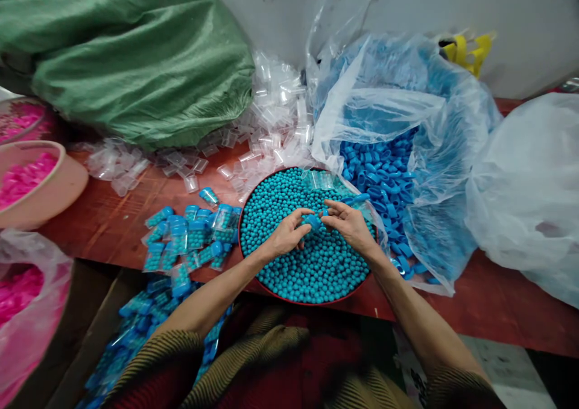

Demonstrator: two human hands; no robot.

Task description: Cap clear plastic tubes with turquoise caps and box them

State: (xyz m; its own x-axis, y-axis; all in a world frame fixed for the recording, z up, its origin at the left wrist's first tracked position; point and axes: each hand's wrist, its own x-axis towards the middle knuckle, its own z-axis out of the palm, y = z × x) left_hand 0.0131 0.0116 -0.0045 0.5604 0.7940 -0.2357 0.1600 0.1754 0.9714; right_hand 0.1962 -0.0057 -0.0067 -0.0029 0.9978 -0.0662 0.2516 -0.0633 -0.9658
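Observation:
A round red-rimmed tray (312,302) full of small teal balls (316,273) sits at the table's front edge. Above the balls, my left hand (292,233) pinches a small blue piece (313,221). Close to its right, my right hand (347,223) has its fingers closed on something small and blue, partly hidden by the fingers. Several clear cups (320,180) lie on the balls at the back of the tray. Left of the tray is a pile of clear cups filled with teal balls and capped in blue (178,234).
Loose clear cups (275,119) are heaped behind the tray. An open bag of blue caps (380,174) stands right, beside a white bag (534,186). A green sack (149,65) and pink-filled bowl (63,186) are left. More filled cups (136,330) lie below the table edge.

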